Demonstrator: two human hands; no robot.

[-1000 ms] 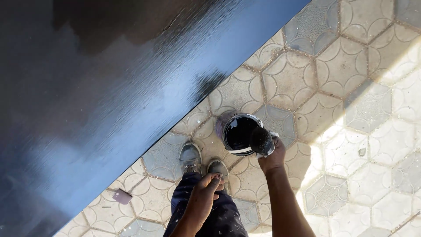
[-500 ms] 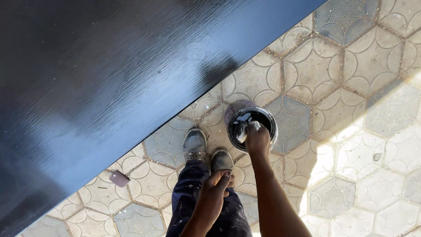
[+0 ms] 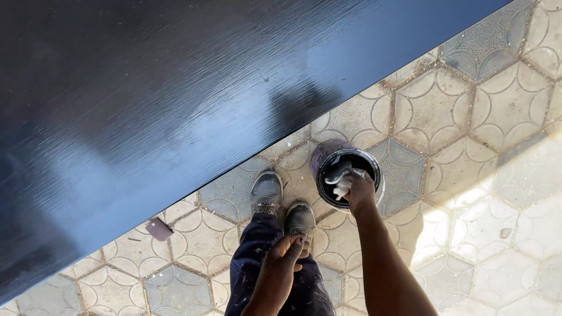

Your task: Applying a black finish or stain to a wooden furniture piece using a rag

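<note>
Right hand (image 3: 361, 190) is closed around a whitish rag (image 3: 342, 180), fingers bunched on it, and it's pushed down into the mouth of a small round can (image 3: 374, 169) with dark stuff inside. The rag is partly in the can, one end looking dark and wet. The arm comes straight down from the bottom of the view, wrist right over the can's near rim.

Left hand (image 3: 280, 266) holds nothing, fingers loosely curled and resting against the thigh of dark, paint-speckled trousers (image 3: 249, 263).

The can sits on the patterned hexagon paving (image 3: 468, 117), just beside the right of two grey shoes (image 3: 268, 190). A big glossy dark panel (image 3: 175, 88) with wood grain fills the upper left, its edge running diagonally just past the toes. A small brownish scrap (image 3: 158, 229) lies on the paving near that edge.
</note>
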